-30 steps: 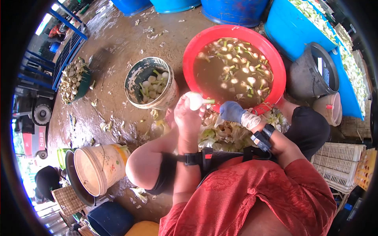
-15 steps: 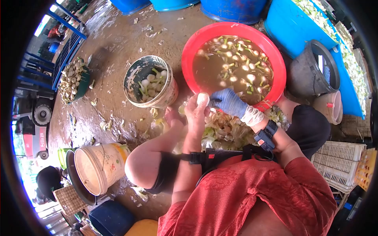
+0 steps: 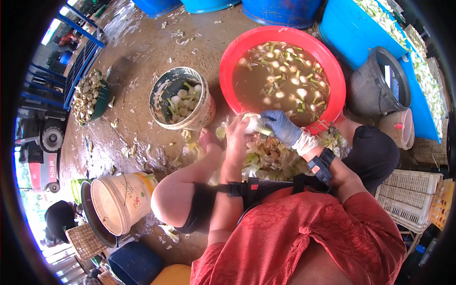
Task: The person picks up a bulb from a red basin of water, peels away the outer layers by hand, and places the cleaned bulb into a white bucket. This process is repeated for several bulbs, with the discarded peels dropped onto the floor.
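My bare left hand (image 3: 237, 132) is closed round a white bulb (image 3: 251, 123) at the near rim of the red basin (image 3: 228, 61). My right hand (image 3: 281, 127), in a blue-grey glove, pinches the green stalk end of the same bulb. Brownish water with many floating bulbs (image 3: 302, 93) fills the basin. Left of it stands a round bucket (image 3: 205, 111) with peeled bulbs (image 3: 183, 102) inside. Beneath my hands lies a pile of peeled leaves (image 3: 270, 156).
A green tub of bulbs (image 3: 99, 102) stands far left. Cream bucket (image 3: 128, 197) lies tilted at lower left. Black bucket (image 3: 370, 90) and blue troughs (image 3: 356, 35) are at the right, above white crates (image 3: 408, 199). Scraps litter the wet floor (image 3: 137, 71).
The bulb has turned sideways between my hands, and its green stalk now shows toward the glove. My right hand has shifted slightly right and down.
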Demonstrator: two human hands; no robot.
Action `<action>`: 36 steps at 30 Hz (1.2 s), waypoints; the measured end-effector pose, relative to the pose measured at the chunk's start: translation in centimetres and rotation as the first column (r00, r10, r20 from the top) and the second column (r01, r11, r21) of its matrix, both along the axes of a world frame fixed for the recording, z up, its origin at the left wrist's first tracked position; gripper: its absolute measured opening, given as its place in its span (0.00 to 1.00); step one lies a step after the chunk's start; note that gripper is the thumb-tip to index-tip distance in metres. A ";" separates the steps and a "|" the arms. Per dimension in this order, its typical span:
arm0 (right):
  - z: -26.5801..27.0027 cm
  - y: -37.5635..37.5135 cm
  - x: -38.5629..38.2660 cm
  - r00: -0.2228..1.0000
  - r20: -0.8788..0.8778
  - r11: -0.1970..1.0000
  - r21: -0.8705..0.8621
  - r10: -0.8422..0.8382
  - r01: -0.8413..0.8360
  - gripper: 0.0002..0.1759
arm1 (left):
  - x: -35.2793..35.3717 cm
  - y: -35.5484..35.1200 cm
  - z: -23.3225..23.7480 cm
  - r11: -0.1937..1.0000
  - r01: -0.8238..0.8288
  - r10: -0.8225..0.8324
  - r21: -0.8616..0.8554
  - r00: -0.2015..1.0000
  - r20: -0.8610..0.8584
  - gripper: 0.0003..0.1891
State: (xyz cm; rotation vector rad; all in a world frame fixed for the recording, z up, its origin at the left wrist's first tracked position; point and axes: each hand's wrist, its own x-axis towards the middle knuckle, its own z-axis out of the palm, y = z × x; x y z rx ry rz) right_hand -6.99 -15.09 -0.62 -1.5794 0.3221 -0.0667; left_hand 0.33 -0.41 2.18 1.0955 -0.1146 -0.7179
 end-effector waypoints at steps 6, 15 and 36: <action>1.5 0.0 -0.4 0.968 0.213 0.989 -0.092 0.134 -0.116 0.12 | 0.0 0.2 -1.1 0.994 0.113 -0.114 -0.011 0.986 -0.122 0.14; 3.6 -4.0 -0.8 0.969 0.135 0.714 0.698 -0.207 0.055 0.26 | 2.2 1.3 -5.0 0.994 -0.024 -0.017 -0.104 0.927 -0.376 0.14; -14.1 -16.7 15.7 0.781 -0.545 0.652 -0.717 -0.304 -0.246 0.37 | 4.1 -2.7 -3.7 0.984 -0.082 0.132 0.159 0.933 -0.335 0.09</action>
